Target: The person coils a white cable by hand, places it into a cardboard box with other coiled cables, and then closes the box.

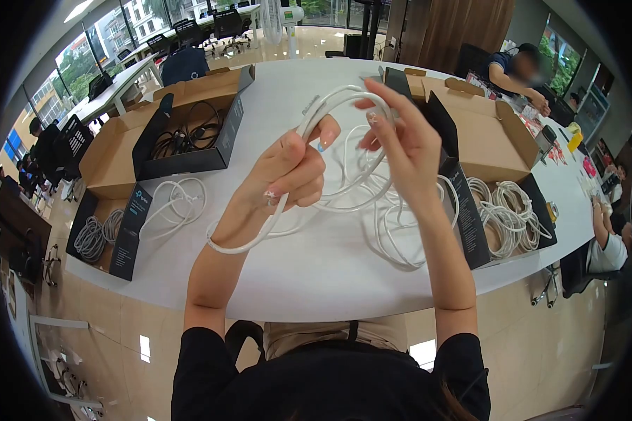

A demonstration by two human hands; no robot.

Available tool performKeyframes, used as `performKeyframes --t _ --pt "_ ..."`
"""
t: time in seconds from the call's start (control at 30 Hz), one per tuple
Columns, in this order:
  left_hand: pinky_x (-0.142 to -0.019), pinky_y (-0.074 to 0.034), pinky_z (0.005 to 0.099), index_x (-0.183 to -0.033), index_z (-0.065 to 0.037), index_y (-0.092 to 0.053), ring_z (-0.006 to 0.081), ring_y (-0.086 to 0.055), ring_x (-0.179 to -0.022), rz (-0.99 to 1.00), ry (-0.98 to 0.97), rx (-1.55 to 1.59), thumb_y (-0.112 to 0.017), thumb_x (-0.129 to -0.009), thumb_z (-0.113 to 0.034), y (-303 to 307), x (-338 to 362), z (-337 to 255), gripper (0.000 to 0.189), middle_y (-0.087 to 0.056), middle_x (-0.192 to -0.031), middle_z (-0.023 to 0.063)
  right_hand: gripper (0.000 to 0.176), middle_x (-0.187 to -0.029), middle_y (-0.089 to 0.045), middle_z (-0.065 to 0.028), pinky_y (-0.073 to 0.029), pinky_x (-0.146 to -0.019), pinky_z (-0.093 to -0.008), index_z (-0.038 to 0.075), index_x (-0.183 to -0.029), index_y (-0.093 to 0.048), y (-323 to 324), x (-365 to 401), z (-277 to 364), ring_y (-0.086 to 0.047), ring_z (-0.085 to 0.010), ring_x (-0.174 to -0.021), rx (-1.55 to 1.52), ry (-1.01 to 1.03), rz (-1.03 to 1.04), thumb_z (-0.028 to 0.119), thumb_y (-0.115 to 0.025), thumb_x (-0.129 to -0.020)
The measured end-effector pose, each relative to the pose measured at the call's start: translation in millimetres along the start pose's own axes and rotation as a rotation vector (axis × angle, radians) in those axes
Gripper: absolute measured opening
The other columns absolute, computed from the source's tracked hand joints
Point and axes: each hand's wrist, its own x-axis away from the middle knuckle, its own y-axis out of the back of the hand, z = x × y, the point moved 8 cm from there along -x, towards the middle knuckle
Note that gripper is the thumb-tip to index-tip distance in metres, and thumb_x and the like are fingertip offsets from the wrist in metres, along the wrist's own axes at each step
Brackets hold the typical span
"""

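A white cable (328, 105) is bent into loops in front of me, above the table. My left hand (295, 166) is closed around the gathered strands, and one length hangs down past that wrist. On the right side of the loop, my right hand (409, 144) has its thumb and fingers curled about the cable; its exact grip is partly hidden. More loose white cable (400, 249) lies on the table under my hands. To the left, a smaller loop of white cable (182, 203) rests beside a black box.
Open cardboard boxes stand on the white table (288, 281): one with grey cables (91, 238), one with black cables (189, 137), one with white cables (509, 217). Another open box lid (407, 81) stands behind at right. A person (516, 74) sits at the far right.
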Motion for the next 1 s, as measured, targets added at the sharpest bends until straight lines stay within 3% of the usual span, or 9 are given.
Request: performKeyframes --t 0.17,0.23,0.33,0.43,0.53,0.63,0.77,0.87,1.0 --pt "-0.031 -0.015 0.0182 -0.089 -0.007 -0.039 0.0036 -0.023 -0.029 -0.104 0.039 -0.154 -0.016 -0.087 -0.061 2.4 -3.7 4.9 0.059 -0.028 -0.036 -0.0086 0.022 -0.070 -0.054 0.0000 -0.032 -0.044 -0.0164 0.004 -0.107 -0.062 7.6 5.9 -8.2 -0.040 -0.0011 -0.048 0.147 0.054 -0.055 0.002 -0.052 -0.088" --pt "-0.030 -0.017 0.0182 -0.086 -0.008 -0.038 0.0040 -0.026 -0.030 -0.062 0.025 -0.112 -0.017 -0.089 -0.058 0.6 -6.3 7.9 0.054 -0.027 -0.035 -0.0086 0.020 -0.068 -0.053 0.0004 -0.030 -0.043 -0.0163 0.004 -0.105 -0.063 11.3 4.5 -2.1 -0.039 -0.0004 -0.046 0.288 0.166 -0.027 0.003 -0.052 -0.088" --pt "-0.030 -0.020 0.0180 -0.089 -0.007 -0.040 0.0045 -0.029 -0.030 -0.015 0.072 0.020 -0.019 -0.094 -0.050 -1.3 -4.9 10.7 0.048 -0.027 -0.036 -0.0085 0.022 -0.067 -0.053 -0.0018 -0.024 -0.038 -0.0141 -0.004 -0.104 -0.061 12.1 4.1 4.5 -0.033 0.0011 -0.041 0.165 0.281 -0.017 0.009 -0.047 -0.093" --pt "-0.030 -0.023 0.0176 -0.098 -0.004 -0.042 0.0046 -0.031 -0.030 -0.047 0.121 0.092 -0.023 -0.098 -0.040 -10.2 -4.3 11.6 0.040 -0.028 -0.041 -0.0081 0.022 -0.068 -0.055 -0.0034 -0.023 -0.038 -0.0142 -0.005 -0.102 -0.061 12.8 0.9 1.1 -0.033 0.0014 -0.041 0.069 0.137 0.018 0.008 -0.047 -0.093" --pt "-0.030 -0.022 0.0176 -0.109 -0.003 -0.041 0.0037 -0.029 -0.030 -0.092 0.166 0.085 -0.028 -0.099 -0.033 -20.2 -1.5 11.2 0.035 -0.030 -0.048 -0.0077 0.021 -0.071 -0.058 -0.0053 -0.028 -0.042 -0.0142 -0.005 -0.103 -0.061 13.4 -0.9 -2.8 -0.038 -0.0002 -0.045 -0.008 0.019 0.036 0.008 -0.047 -0.092" --pt "-0.032 -0.019 0.0182 -0.112 -0.006 -0.041 0.0027 -0.026 -0.031 -0.139 0.140 -0.080 -0.031 -0.098 -0.031 -16.0 -2.7 9.9 0.031 -0.031 -0.053 -0.0075 0.019 -0.076 -0.062 -0.0029 -0.038 -0.052 -0.0176 0.000 -0.102 -0.062 15.4 -3.6 -13.0 -0.047 -0.0036 -0.056 -0.159 -0.036 -0.031 0.008 -0.060 -0.085" --pt "-0.037 -0.019 0.0186 -0.108 -0.011 -0.043 0.0022 -0.022 -0.033 -0.240 -0.093 -0.136 -0.031 -0.098 -0.031 0.0 -2.4 -11.2 0.025 -0.031 -0.056 -0.0070 0.033 -0.092 -0.062 -0.0054 -0.041 -0.068 -0.0229 0.002 -0.104 -0.058 14.9 5.1 3.2 -0.053 -0.0102 -0.073 0.180 0.195 -0.336 0.009 -0.071 -0.074" --pt "-0.040 -0.021 0.0175 -0.102 -0.014 -0.043 0.0022 -0.023 -0.035 -0.415 -0.289 -0.140 -0.031 -0.099 -0.031 24.7 4.5 -35.0 0.022 -0.031 -0.057 -0.0063 0.020 -0.077 -0.062 -0.0046 -0.042 -0.062 -0.0214 0.001 -0.093 -0.061 2.6 19.3 3.5 -0.056 -0.0106 -0.066 0.255 0.280 -0.164 0.011 -0.069 -0.077" --pt "-0.043 -0.023 0.0161 -0.100 -0.012 -0.041 0.0004 -0.024 -0.039 -0.528 -0.479 -0.291 -0.028 -0.100 -0.025 50.7 11.5 -48.9 0.018 -0.030 -0.060 -0.0062 0.026 -0.054 -0.059 -0.0039 -0.035 -0.040 -0.0203 -0.002 -0.072 -0.063 -66.8 50.9 -31.0 -0.051 -0.0070 -0.044 0.071 -0.449 0.462 0.023 -0.065 -0.082"
